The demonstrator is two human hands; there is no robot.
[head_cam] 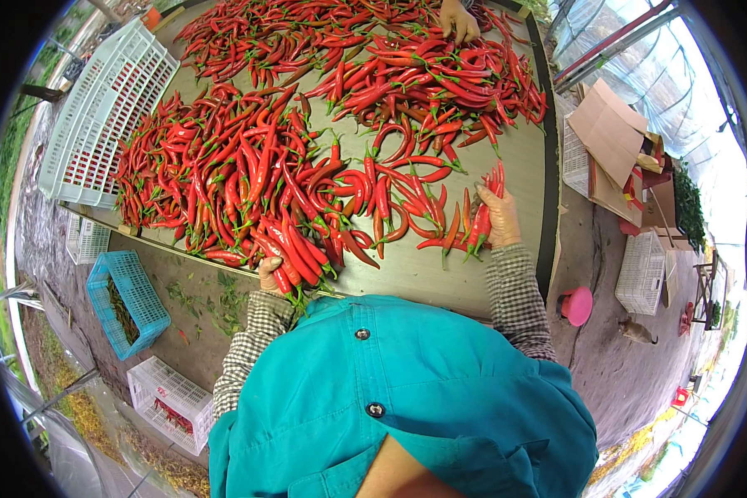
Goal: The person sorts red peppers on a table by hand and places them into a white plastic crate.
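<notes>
Red chili peppers with green stems cover much of a metal-topped table (510, 168) before me. At the near edge, my left hand (271, 274) holds a bunch of long red chilies (294, 249), their stems pointing toward me. My right hand (499, 215) is closed around a smaller bunch of red chilies (480, 227) at the right side of the tabletop. Between my hands lie loose chilies (404, 205), some curved. A large heap of chilies (224, 162) spreads to the left, and another heap (436, 81) lies farther back.
Another person's hand (459, 23) touches the far heap. A white plastic crate (109, 112) leans at the table's left edge. On the floor are a blue crate (127, 305), a white crate (171, 401), a pink stool (577, 305), cardboard boxes (610, 131) and a cat (636, 330).
</notes>
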